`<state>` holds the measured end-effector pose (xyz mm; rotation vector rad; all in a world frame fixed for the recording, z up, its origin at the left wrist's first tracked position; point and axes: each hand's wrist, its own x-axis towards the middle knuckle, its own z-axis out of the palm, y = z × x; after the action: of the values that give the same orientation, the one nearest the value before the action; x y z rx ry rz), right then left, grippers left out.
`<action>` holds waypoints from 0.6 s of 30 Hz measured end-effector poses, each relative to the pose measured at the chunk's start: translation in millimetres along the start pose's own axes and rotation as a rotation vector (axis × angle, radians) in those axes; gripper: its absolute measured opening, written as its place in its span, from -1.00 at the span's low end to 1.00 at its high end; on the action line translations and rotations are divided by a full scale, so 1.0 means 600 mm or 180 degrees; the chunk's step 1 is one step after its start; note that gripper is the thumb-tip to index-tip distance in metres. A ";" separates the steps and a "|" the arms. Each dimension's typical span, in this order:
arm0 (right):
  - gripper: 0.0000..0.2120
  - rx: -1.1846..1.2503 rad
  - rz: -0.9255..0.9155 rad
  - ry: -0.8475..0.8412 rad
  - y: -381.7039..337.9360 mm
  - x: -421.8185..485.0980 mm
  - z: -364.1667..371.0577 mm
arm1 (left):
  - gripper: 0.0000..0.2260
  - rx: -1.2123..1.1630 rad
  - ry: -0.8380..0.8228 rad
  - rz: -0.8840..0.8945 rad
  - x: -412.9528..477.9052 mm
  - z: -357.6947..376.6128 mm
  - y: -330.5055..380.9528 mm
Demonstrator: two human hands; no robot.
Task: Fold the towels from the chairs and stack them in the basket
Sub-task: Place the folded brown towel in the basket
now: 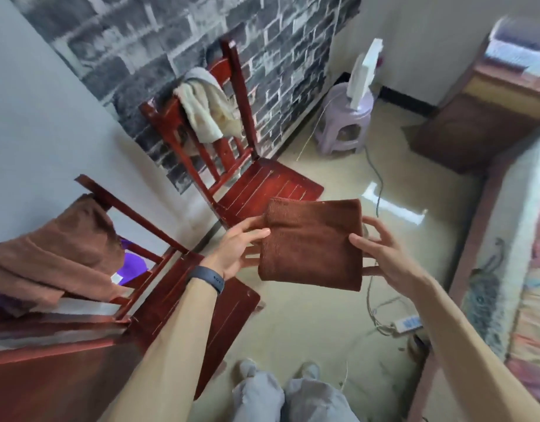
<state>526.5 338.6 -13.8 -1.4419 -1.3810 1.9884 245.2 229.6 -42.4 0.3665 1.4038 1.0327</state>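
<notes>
folded brown towel (311,242) held in the air above the floor, by the near chair | left hand (238,248) grasps its left edge | right hand (381,254) grasps its right edge | cream towel (207,105) draped on far chair (253,181) | brown towel (58,251) draped on near chair (183,287)

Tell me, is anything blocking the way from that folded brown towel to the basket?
I cannot tell: no basket shows in this view. The folded brown towel is held in the air between the left hand and right hand, over bare floor, with nothing visible right beside it.
</notes>
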 end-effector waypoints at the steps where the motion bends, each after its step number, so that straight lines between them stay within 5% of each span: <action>1: -0.70 0.0054 -0.0093 0.0088 -0.016 -0.015 -0.025 | -0.74 0.0056 -0.0041 0.0045 0.002 0.031 0.024; 9: -0.69 0.0511 -0.0596 0.0855 -0.116 -0.054 -0.187 | -0.71 0.0520 -0.0679 0.0321 0.076 0.235 0.187; 18: -0.67 0.0670 -0.0875 0.1552 -0.232 0.070 -0.339 | -0.72 0.0807 -0.1154 0.0368 0.289 0.399 0.364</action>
<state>645.9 539.2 75.3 -1.4251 -1.0536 1.4370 355.7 564.5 61.0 0.7889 1.1940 0.8301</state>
